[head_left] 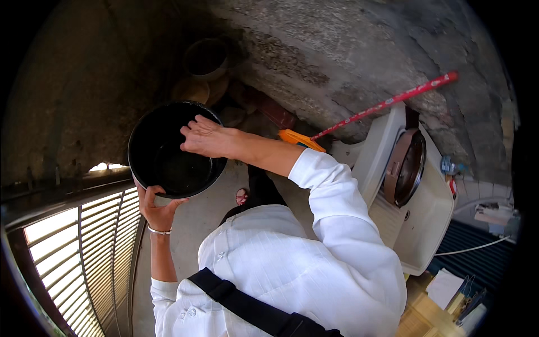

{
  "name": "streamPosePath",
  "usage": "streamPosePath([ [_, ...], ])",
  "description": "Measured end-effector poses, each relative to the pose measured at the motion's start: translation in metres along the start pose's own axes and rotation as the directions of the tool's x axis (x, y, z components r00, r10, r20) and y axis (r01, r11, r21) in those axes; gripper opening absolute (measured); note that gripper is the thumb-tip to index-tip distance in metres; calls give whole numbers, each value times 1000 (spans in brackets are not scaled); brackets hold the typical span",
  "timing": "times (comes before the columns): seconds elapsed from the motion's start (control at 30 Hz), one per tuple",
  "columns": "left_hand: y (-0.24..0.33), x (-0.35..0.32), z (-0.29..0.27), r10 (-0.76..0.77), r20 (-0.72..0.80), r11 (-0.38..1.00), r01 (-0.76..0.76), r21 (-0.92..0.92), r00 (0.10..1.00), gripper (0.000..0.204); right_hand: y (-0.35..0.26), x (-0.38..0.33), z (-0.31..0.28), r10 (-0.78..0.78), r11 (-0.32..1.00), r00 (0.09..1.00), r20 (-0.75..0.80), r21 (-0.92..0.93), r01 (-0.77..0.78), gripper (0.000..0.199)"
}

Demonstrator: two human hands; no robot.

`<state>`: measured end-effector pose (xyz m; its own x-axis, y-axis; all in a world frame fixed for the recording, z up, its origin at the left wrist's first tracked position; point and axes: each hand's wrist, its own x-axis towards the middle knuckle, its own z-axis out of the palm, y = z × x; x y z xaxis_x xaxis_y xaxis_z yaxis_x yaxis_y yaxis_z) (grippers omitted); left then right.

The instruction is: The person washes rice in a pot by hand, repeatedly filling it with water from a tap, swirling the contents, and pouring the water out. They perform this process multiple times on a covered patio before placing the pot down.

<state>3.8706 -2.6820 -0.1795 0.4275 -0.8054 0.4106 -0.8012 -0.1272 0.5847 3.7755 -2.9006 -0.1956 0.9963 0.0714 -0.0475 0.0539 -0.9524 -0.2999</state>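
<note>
A deep, round black pot (178, 165) is tilted in front of me, its open mouth facing up. My left hand (156, 206) grips its near-left side, thumb along the rim and fingers around the wall. A bracelet circles that wrist. My right hand (206, 138) reaches over the right rim into the pot's mouth with its fingers curled. Whatever those fingers hold, if anything, is hidden from view. The inside of the pot is dark, with faint light marks on the bottom.
A pale sink (404, 247) on the right holds a brown-rimmed round vessel (407, 167). An orange broom (300, 140) with a red patterned handle leans on the rough wall. Stacked pots (206, 59) stand in the far dark corner. A barred window (84, 247) is at left.
</note>
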Motion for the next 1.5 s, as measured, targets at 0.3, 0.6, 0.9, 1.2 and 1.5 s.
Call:
streamPosePath([
  [0.3,123,31,40,346,113,828,-247,-503,931,57,-44,-217,-88,430,899,337,-837,429,-82,12],
  [0.6,303,-5,82,582,85,485,-262,-835,809,60,-153,-509,-111,267,893,-529,-805,413,-178,22],
  [0.9,505,-135,186,712,263,375,-35,-927,651,51,-232,-787,-60,555,209,-621,-553,815,-540,54],
  [1.2,631,-203,271,878,301,385,-174,-906,373,48,-307,-902,35,949,-281,-136,284,959,43,32],
  [1.5,758,-38,288,706,313,523,-170,-835,635,74,-300,-949,81,913,-242,-300,277,959,147,27],
])
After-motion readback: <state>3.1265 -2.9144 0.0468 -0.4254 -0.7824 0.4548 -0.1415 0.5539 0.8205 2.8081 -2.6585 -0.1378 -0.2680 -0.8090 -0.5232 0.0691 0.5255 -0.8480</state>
